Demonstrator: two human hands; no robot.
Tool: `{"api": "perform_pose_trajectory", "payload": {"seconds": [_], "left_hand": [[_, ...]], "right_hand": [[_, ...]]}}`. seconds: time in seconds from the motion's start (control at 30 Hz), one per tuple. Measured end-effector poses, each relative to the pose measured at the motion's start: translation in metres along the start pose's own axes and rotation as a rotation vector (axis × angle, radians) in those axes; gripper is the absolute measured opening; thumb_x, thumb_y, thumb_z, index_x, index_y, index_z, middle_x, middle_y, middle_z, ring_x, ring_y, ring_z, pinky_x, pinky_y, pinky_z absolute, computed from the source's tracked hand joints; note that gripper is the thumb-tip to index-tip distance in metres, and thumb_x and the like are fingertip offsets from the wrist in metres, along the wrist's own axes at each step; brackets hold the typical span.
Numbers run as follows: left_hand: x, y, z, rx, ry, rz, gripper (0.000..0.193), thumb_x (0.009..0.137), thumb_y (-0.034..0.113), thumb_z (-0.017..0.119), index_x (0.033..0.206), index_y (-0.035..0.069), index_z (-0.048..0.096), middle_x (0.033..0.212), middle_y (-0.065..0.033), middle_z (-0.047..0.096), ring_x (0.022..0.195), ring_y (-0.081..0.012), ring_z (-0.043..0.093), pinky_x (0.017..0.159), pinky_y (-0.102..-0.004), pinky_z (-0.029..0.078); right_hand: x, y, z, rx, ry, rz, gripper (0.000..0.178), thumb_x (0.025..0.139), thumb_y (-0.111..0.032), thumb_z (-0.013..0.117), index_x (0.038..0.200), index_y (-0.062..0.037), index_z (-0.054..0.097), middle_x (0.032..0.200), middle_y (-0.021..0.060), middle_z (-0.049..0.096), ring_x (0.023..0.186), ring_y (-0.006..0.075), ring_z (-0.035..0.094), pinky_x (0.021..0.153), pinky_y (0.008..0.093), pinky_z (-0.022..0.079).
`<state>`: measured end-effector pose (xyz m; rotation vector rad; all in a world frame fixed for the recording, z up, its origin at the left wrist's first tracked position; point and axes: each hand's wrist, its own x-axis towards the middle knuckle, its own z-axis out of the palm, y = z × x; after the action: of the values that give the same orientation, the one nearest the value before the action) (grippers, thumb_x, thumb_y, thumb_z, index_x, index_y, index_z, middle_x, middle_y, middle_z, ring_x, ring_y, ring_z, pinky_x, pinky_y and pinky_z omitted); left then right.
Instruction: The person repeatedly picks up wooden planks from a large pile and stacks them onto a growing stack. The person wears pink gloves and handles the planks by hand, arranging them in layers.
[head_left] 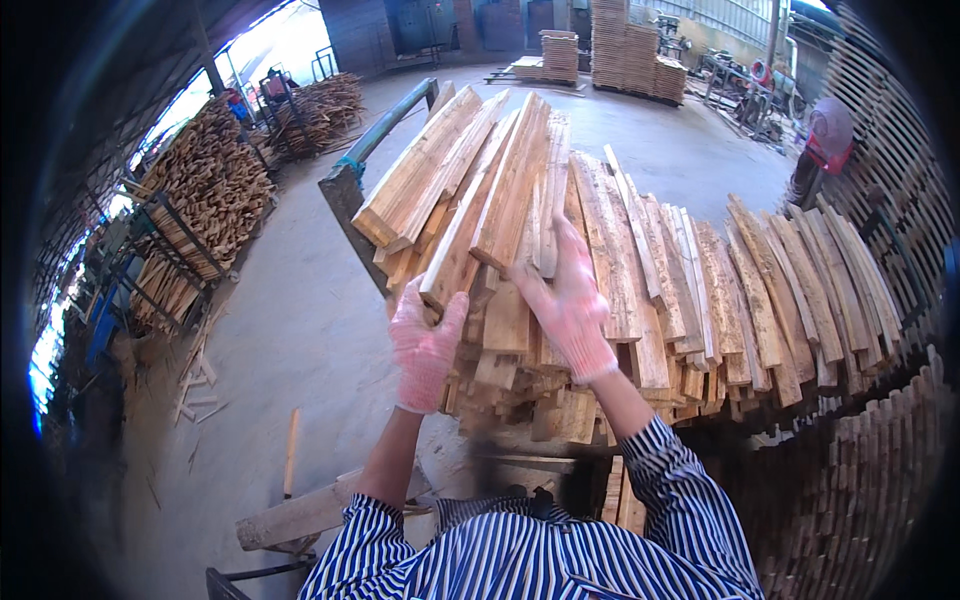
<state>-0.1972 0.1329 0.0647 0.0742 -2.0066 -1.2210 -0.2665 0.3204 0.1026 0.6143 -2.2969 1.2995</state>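
A large stack of rough sawn wooden boards [612,255] lies before me, their near ends uneven. Both hands wear pale pink-white work gloves. My left hand [425,345] grips the near end of a narrow wooden board [462,245] on the left of the stack, thumb to its right and fingers at its left. My right hand [572,305] rests over the boards farther right, its fingers stretched forward and thumb spread to the left. That thumb touches or nearly touches the end of another long board [512,180], which slants away from me.
A blue-green metal rail [390,125] edges the stack's far left. Piles of wood strips [205,180] line the left wall. Neat lumber stacks [625,50] stand at the back. A person [825,145] is at the right. Loose planks [300,515] lie near me on the left.
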Motion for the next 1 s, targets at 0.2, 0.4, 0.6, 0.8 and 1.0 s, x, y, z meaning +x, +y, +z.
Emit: {"api": "perform_pose_trajectory", "payload": {"seconds": [0.2,0.4,0.6,0.8,1.0], "left_hand": [[0.015,0.067,0.038,-0.051,-0.237,0.102,0.047,0.092,0.020,0.075,0.129,-0.002,0.058,0.113,-0.0212,0.066,0.109,-0.0274,0.066,0.099,-0.0413,0.054],[0.042,0.085,0.084,0.415,-0.687,0.663,0.056,0.089,0.035,0.077,0.131,0.003,0.060,0.121,-0.0236,0.066,0.115,-0.0350,0.064,0.106,-0.0478,0.049],[0.178,0.056,0.024,0.851,-0.339,0.458,0.089,0.081,0.048,0.077,0.148,-0.001,0.046,0.146,-0.0242,0.053,0.137,-0.0380,0.050,0.119,-0.0425,0.036],[0.314,-0.038,0.012,0.892,-0.557,-0.287,0.067,0.074,0.052,0.084,0.114,-0.001,0.076,0.103,-0.0155,0.076,0.092,-0.0275,0.070,0.085,-0.0398,0.055],[0.340,-0.033,0.007,0.313,-0.775,-0.413,0.047,0.080,0.024,0.083,0.115,-0.006,0.074,0.107,-0.0168,0.076,0.092,-0.0244,0.073,0.084,-0.0360,0.060]], "right_hand": [[0.086,0.014,0.019,0.935,-0.209,0.591,0.119,0.078,-0.076,0.072,0.153,0.0073,0.033,0.149,0.0310,0.045,0.144,0.0373,0.039,0.120,0.0419,0.034],[0.074,0.080,-0.020,1.530,-0.148,0.786,0.050,0.089,-0.024,0.078,0.126,0.0031,0.058,0.107,0.0206,0.069,0.088,0.0315,0.073,0.074,0.0401,0.066],[0.031,0.104,-0.013,1.950,-0.344,0.760,0.070,0.092,-0.018,0.070,0.148,0.0070,0.039,0.132,0.0327,0.060,0.107,0.0399,0.070,0.083,0.0425,0.066],[0.029,0.115,-0.007,1.879,-0.247,0.643,0.068,0.096,-0.026,0.069,0.149,0.0055,0.040,0.131,0.0313,0.061,0.108,0.0366,0.071,0.080,0.0410,0.066],[0.031,0.123,-0.009,1.697,-0.209,0.625,0.063,0.099,-0.025,0.065,0.147,0.0091,0.042,0.130,0.0311,0.063,0.105,0.0375,0.072,0.081,0.0422,0.066]]}}
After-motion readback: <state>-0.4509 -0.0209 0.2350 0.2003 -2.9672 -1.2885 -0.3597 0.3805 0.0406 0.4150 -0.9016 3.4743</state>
